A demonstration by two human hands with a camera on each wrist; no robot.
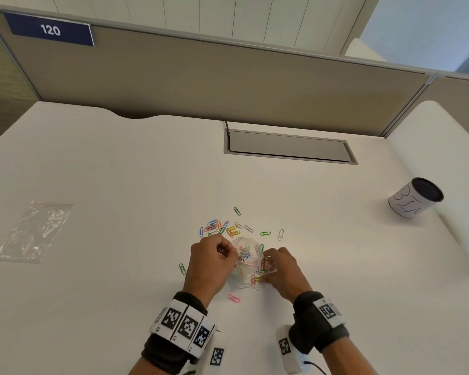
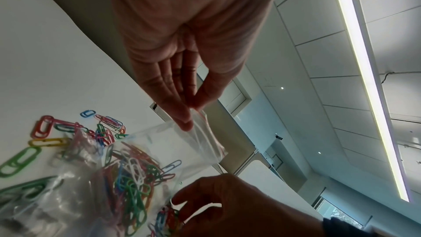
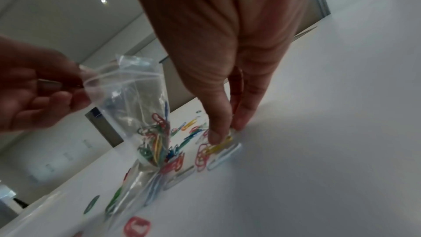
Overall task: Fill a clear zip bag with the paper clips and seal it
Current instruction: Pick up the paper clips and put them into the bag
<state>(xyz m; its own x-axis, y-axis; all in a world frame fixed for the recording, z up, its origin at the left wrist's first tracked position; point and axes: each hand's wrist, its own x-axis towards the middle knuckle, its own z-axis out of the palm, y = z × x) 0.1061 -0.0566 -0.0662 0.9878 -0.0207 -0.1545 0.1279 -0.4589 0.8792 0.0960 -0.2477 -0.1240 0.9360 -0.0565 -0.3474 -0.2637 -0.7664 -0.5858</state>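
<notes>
A clear zip bag [image 1: 248,257] stands open-mouthed on the white desk [image 1: 119,171], partly filled with coloured paper clips [image 2: 132,183]. My left hand [image 1: 229,254] pinches the bag's rim between thumb and fingers [image 2: 182,120] and holds it up. My right hand [image 1: 264,269] is down on the desk beside the bag, its thumb and fingertips [image 3: 215,135] pinching a few clips, a yellow clip [image 3: 218,146] among them. Loose clips [image 1: 222,228] lie scattered just beyond the bag, and a few sit nearer me.
A second, empty zip bag [image 1: 33,231] lies flat at the far left. A white cup [image 1: 414,197] with a dark top stands at the right. A grey cable hatch [image 1: 290,147] is set into the desk, with a partition wall [image 1: 228,77] behind.
</notes>
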